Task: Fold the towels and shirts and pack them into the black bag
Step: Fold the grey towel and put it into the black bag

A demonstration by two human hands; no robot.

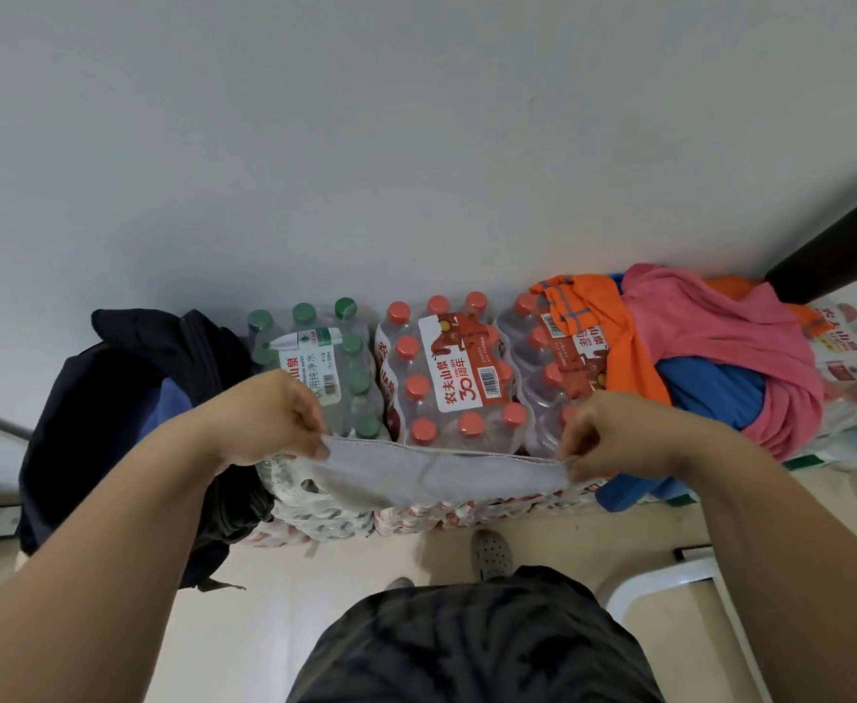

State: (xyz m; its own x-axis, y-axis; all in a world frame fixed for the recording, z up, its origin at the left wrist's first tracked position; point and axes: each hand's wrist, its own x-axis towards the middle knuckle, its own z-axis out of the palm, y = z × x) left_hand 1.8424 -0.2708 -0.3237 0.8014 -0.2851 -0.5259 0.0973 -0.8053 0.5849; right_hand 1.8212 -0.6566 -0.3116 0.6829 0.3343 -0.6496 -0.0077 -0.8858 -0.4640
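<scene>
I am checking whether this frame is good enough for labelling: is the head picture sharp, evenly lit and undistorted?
Head view: light soft and even, no strong glare; the wide-angle lens bends lines near the edges; the grey towel held by the left hand and right hand is fairly sharp, and the label on the red-capped bottle pack is readable.

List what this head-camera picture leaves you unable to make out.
Head view: grey towel, pinched by left hand and right hand, hangs foreshortened; its length is hidden.
Head view: black bag, its own folds hide most contents.
Head view: clothes pile, the pink cloth covers items beneath; count unclear.
Head view: dark object, cut off by the right edge.
</scene>
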